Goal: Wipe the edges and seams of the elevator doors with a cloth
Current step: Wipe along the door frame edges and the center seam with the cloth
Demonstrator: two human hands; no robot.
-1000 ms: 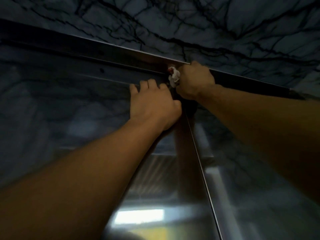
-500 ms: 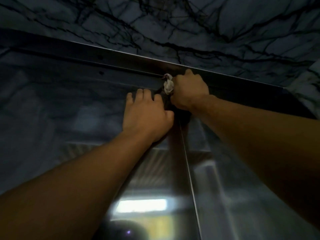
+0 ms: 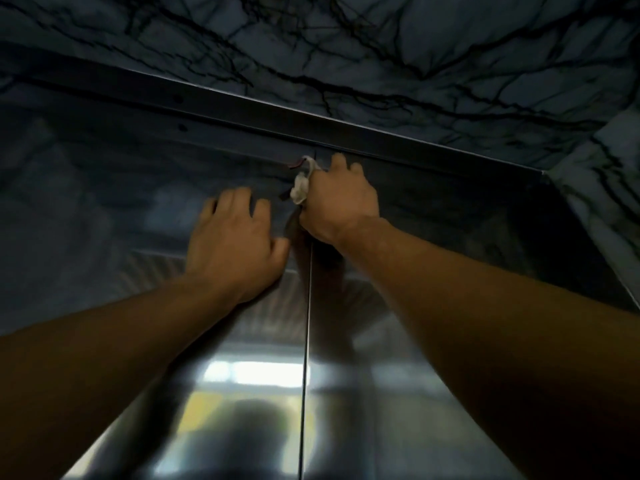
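I look up at two shiny steel elevator doors (image 3: 398, 393) that meet at a vertical centre seam (image 3: 306, 323). My right hand (image 3: 341, 199) grips a small white cloth (image 3: 300, 188) and holds it against the top of the seam, just under the dark metal header (image 3: 242, 114). Only a bunched bit of the cloth shows beside my fist. My left hand (image 3: 233, 244) lies flat on the left door, its fingers spread, a little lower and left of the seam.
Grey marble with black veins (image 3: 381, 39) covers the wall above the header and the right jamb (image 3: 602, 188). The doors reflect a bright window and a dark figure low down (image 3: 252, 434).
Both hands have come down from the header along the seam. My left hand has slid lower and spread its fingers. The view has tilted down, showing more of the doors.
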